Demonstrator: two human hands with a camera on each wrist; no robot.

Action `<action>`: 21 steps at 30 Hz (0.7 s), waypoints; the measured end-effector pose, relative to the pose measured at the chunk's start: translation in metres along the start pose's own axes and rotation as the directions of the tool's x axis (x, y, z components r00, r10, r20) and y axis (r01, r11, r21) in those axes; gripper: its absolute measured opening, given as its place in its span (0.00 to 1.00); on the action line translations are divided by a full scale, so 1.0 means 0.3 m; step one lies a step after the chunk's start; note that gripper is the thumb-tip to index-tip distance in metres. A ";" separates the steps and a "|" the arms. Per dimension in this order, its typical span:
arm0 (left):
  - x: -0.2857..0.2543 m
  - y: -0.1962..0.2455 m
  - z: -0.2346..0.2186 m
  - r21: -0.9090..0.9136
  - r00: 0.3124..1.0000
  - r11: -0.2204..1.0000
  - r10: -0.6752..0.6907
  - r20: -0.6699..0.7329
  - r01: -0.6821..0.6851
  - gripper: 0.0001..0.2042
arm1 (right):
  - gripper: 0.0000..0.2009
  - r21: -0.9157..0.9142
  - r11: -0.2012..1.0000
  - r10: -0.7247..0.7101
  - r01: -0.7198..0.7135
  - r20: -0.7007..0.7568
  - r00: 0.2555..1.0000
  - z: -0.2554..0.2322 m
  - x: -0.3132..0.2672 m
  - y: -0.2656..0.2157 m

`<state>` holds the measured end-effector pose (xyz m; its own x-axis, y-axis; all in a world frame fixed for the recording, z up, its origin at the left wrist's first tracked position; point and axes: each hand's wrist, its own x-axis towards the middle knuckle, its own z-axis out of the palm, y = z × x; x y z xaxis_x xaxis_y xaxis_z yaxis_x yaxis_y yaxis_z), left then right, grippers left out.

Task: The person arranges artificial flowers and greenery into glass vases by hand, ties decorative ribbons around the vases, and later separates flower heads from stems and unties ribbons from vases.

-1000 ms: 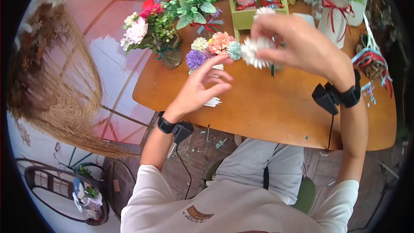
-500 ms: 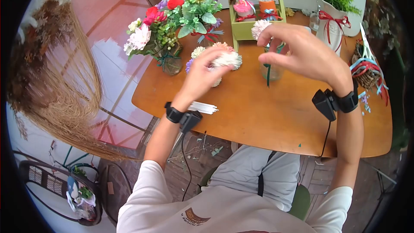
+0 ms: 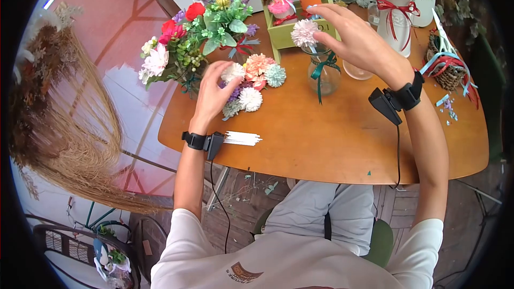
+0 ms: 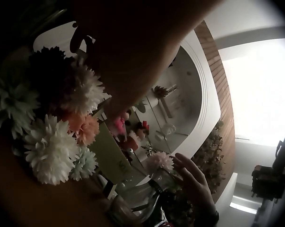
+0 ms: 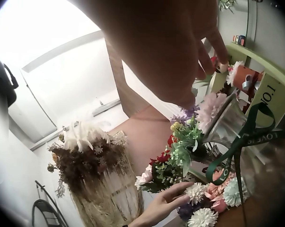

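Note:
Inside a cluster of loose artificial flowers, my left hand (image 3: 211, 93) holds a white flower (image 3: 233, 72) between thumb and fingers. Around it lie an orange flower (image 3: 259, 67), a light teal flower (image 3: 275, 75), a second white flower (image 3: 250, 99) and a partly covered purple one. My right hand (image 3: 358, 40) has its fingers spread beside a pale pink flower (image 3: 304, 33), the thumb tip right at its petals. That flower stands in the mouth of a glass vase (image 3: 325, 81) tied with a dark green ribbon (image 5: 239, 142).
White sticks (image 3: 242, 138) lie near the table's left front. Potted bouquets (image 3: 219, 32) rise at the back left. A green shelf with dolls (image 3: 278, 8) stands behind the vase. At the right are a white vase (image 3: 392, 32) and a basket with ribbons (image 3: 447, 72).
A white flower beside the right hand a second ago passed to the left hand, which moved left into the cluster. The right hand moved up beside the pink flower. The head view shifted slightly.

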<state>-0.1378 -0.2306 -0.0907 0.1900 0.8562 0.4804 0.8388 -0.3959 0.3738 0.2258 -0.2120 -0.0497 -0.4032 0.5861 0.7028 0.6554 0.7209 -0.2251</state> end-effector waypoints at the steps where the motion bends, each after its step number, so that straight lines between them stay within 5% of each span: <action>1: 0.000 -0.012 0.000 -0.025 0.996 0.998 0.049 -0.080 -0.051 0.19 | 0.25 0.011 0.999 0.031 -0.032 0.063 0.998 0.002 0.000 -0.001; 3: -0.012 0.006 -0.001 -0.033 0.978 0.994 0.096 -0.188 -0.104 0.16 | 0.25 0.058 0.997 0.042 -0.046 0.067 0.997 0.037 -0.003 0.013; 14: -0.050 0.104 -0.009 -0.134 0.978 0.978 0.141 -0.156 -0.163 0.11 | 0.11 0.057 0.998 -0.020 0.021 -0.030 0.999 0.061 0.024 0.062; 21: -0.039 0.188 -0.002 -0.220 0.970 0.950 0.192 -0.150 -0.222 0.11 | 0.06 0.087 0.993 -0.041 0.082 -0.391 0.919 -0.048 0.047 -0.073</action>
<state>-0.0929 -0.2632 -0.0745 0.2688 0.7046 0.6568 0.6422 -0.6393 0.4230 0.2149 -0.2250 -0.0252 -0.1482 0.3643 0.9194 0.5626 0.7957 -0.2246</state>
